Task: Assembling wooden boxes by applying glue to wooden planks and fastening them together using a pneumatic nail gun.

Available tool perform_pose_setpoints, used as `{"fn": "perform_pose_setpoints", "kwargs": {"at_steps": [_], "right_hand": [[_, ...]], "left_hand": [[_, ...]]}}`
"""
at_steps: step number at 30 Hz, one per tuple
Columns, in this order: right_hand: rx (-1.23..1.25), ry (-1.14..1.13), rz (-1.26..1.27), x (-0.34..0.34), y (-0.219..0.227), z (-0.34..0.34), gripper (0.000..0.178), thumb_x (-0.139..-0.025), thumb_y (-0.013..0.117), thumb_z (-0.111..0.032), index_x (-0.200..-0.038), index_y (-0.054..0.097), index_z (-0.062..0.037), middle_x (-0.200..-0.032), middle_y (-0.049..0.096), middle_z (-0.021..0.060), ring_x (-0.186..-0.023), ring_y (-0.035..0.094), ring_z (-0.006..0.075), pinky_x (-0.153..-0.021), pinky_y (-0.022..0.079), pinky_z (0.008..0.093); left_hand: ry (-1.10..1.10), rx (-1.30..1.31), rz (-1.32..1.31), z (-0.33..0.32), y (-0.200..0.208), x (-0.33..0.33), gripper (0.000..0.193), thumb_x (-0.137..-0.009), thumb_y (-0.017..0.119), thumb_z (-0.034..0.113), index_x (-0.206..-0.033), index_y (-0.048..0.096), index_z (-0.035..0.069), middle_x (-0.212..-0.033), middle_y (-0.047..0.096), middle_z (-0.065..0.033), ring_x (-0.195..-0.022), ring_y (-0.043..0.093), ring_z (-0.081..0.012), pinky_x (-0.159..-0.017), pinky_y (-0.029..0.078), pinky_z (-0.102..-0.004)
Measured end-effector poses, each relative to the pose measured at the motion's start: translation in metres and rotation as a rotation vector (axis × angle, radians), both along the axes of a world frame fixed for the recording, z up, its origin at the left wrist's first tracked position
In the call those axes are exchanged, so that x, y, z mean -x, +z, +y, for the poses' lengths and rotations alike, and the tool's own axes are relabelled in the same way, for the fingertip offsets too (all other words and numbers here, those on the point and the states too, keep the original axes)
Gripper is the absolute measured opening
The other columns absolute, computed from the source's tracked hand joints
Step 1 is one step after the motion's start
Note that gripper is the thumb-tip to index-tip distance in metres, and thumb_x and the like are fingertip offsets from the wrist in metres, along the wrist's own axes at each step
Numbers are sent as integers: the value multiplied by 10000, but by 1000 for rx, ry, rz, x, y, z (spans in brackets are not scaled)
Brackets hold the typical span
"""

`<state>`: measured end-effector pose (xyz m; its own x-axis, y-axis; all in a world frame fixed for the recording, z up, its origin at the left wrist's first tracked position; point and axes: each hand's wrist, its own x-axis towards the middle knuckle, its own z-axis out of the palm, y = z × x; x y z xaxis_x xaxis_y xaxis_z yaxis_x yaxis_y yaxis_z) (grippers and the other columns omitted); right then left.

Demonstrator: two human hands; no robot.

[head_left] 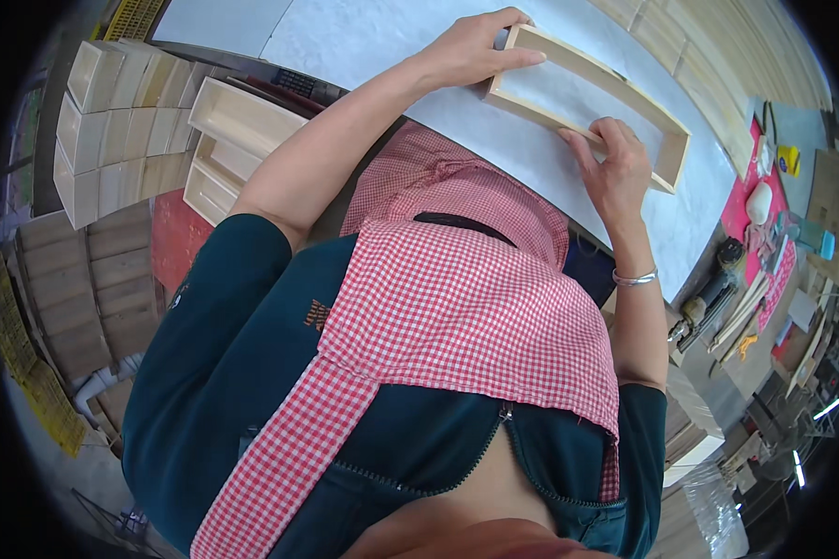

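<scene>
A long, narrow frame of pale wood (537, 113) lies slantwise on the whitish tabletop (345, 37). Whether it has a bottom I cannot tell, since the inside looks much like the table. My left hand (471, 54) grips its left end, with the thumb over the inner side and the fingers around the outer corner. Along the near long side, toward the right end, my right hand (617, 170) pinches the rail between thumb and curled fingers. A silver bangle circles my right wrist.
Stacked wooden boxes (98, 140) stand to the left, beside open pale wooden trays (242, 116) near my left elbow. Long wooden strips (708, 70) lie along the table's far right. Beyond the table's right edge are a yellow roll (789, 159) and assorted tools.
</scene>
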<state>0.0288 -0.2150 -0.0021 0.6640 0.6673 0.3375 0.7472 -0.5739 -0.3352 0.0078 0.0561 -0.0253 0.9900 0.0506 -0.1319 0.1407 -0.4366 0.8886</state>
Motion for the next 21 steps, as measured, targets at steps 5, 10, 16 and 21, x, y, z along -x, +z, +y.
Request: {"fn": "perform_pose_setpoints", "kwargs": {"at_steps": [5, 10, 16, 21], "right_hand": [[80, -63, 71, 1, 1, -4, 274, -844, 817, -288, -888, 639, -84, -777, 621, 33, -686, 566, 196, -678, 456, 312], [-14, -14, 50, 2, -6, 2, 263, -862, 794, -254, -1039, 682, -93, -901, 647, 49, -787, 598, 208, -752, 472, 320], [-118, 265, -9, 26, 5, 56, 396, -879, 729, -143, -1271, 684, -115, -1125, 635, 66, -934, 605, 227, -878, 460, 348], [-95, 284, -23, 29, -8, 65, 391, -876, 707, -111, -1267, 687, -117, -1141, 631, 74, -966, 608, 231, -895, 456, 346]], "left_hand": [[-148, 141, -36, 11, -26, 26, 886, -780, 863, 286, -1527, 414, 129, -1069, 676, -148, -849, 654, -242, -774, 564, -309], [-195, 50, -93, 14, -30, 28, 1159, -699, 929, 229, -1621, 231, 155, -992, 666, -144, -796, 624, -213, -750, 552, -288], [-195, 29, -165, 12, -18, 29, 1172, -708, 924, 161, -1632, 205, 121, -1057, 645, -151, -800, 601, -212, -753, 539, -287], [-175, -10, -61, 11, -11, 36, 1146, -721, 911, 154, -1625, 211, 79, -1160, 621, -162, -835, 601, -216, -767, 541, -287]]}}
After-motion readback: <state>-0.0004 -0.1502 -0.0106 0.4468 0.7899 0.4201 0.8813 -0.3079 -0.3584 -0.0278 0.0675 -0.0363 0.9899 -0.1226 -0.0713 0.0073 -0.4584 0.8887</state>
